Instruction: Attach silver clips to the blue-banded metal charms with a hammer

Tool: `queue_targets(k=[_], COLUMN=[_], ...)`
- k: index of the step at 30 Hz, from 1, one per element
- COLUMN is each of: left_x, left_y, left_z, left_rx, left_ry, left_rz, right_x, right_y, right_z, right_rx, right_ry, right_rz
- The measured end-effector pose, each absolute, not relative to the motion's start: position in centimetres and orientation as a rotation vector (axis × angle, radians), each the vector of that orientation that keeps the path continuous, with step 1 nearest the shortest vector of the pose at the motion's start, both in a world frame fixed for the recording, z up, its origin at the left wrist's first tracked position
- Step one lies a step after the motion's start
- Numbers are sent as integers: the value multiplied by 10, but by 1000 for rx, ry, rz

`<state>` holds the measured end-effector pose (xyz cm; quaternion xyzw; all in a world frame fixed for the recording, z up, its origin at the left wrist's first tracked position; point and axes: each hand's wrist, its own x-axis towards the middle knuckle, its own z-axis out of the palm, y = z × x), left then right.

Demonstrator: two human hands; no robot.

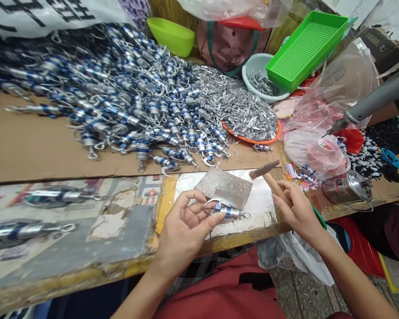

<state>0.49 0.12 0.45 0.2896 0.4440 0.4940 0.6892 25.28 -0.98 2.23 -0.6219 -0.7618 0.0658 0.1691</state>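
Pinched between the thumb and fingers of my left hand point(189, 226) is a blue and silver metal fitting point(231, 212), its hook to the left and its ring end pointing right. The fitting is over the near edge of a worn metal block point(224, 186), which sits on white paper point(261, 201). My right hand point(295, 206) is wrapped round the wooden handle of a hammer point(265, 169). The hammer's head is raised to the right of the block, apart from the fitting.
Behind lies a large heap of similar fittings point(129, 97). Small metal plates point(242, 106) fill an orange-rimmed tray. A bowl point(248, 66), a green basket point(306, 48) and a hanging power screwdriver point(369, 104) are at the right, with a metal cup point(339, 190) nearer. Two fittings point(29, 230) lie at left.
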Motion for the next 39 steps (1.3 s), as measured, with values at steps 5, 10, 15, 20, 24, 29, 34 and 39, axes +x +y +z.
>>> queue_targets(k=[5, 10, 15, 20, 24, 29, 34, 39], left_x=[5, 6, 6, 7, 4, -1, 3, -1], left_y=[0, 1, 1, 0, -4, -4, 6, 10], left_z=[3, 3, 3, 3, 2, 0, 4, 3], left_rx=[665, 661, 647, 652, 928, 1488, 1768, 1856], left_ry=[1009, 1000, 1014, 1079, 1231, 1236, 1234, 1131], left_rz=[1112, 1105, 1108, 1095, 1068, 1311, 1448, 1392], right_x=[230, 217, 214, 236, 272, 258, 188, 161], right_y=[-23, -25, -28, -24, -6, 33, 98, 128], right_z=[58, 67, 56, 37, 21, 17, 14, 12], right_rx=[-1306, -1244, -1285, -1458, -1796, -1913, -1748, -1782], right_ry=[-2489, -2609, -2517, -2253, -2099, -2297, -2453, -2498], right_rz=[217, 212, 255, 438, 460, 61, -7, 55])
